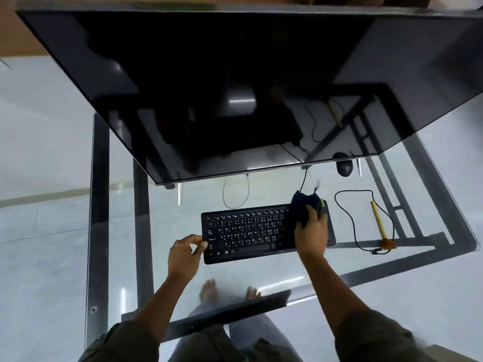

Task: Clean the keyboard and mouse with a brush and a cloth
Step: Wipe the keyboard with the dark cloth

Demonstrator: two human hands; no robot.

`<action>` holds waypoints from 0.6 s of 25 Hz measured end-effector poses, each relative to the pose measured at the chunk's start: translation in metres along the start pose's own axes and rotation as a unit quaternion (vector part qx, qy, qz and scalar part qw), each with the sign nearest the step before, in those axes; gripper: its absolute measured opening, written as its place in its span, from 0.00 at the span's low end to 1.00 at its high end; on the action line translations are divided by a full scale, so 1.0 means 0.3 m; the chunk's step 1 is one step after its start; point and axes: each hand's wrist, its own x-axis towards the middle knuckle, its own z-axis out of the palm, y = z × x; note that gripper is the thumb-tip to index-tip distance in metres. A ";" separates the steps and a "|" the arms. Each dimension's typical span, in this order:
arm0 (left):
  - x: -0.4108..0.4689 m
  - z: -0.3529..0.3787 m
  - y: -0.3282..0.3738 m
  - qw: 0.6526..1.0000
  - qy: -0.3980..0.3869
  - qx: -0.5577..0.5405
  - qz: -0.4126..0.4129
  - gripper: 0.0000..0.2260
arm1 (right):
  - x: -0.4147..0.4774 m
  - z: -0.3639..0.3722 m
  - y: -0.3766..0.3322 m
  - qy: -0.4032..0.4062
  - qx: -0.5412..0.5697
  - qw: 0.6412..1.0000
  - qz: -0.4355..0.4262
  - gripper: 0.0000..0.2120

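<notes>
A black keyboard (pixel 248 232) lies on the glass table in front of me. My left hand (pixel 184 254) pinches the keyboard's left edge between thumb and fingers. My right hand (pixel 311 231) grips a dark blue cloth (pixel 304 206) and presses it on the keyboard's right end, hiding the keys there. A black mouse (pixel 343 164) sits far right, just under the monitor's edge. A brush (pixel 381 227) with a yellow handle and orange bristles lies on the glass to the right of the keyboard, apart from both hands.
A large dark monitor (pixel 235 87) tilts over the back of the glass table (pixel 109 231). A black cable (pixel 355 220) loops between keyboard and brush; another loop lies behind the keyboard. My legs and bare feet show through the glass.
</notes>
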 end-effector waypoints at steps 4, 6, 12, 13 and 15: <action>0.011 0.008 0.008 1.000 -0.013 -0.002 0.011 0.01 | -0.145 0.166 -0.245 -0.090 -0.057 0.985 -0.137 0.25; 0.007 0.010 0.010 1.000 -0.019 -0.003 0.008 0.02 | -0.268 0.267 -0.368 -0.156 -0.055 0.955 -0.247 0.26; 0.021 -0.012 -0.009 1.000 -0.023 -0.007 0.006 0.02 | -0.215 0.244 -0.326 -0.129 -0.069 0.945 -0.293 0.31; 0.021 -0.016 -0.008 1.000 -0.022 -0.007 0.008 0.01 | -0.151 0.199 -0.264 -0.102 -0.060 0.964 -0.237 0.31; 0.023 -0.014 -0.009 1.000 -0.022 -0.006 0.004 0.01 | -0.013 0.083 -0.112 -0.032 -0.039 0.993 -0.111 0.30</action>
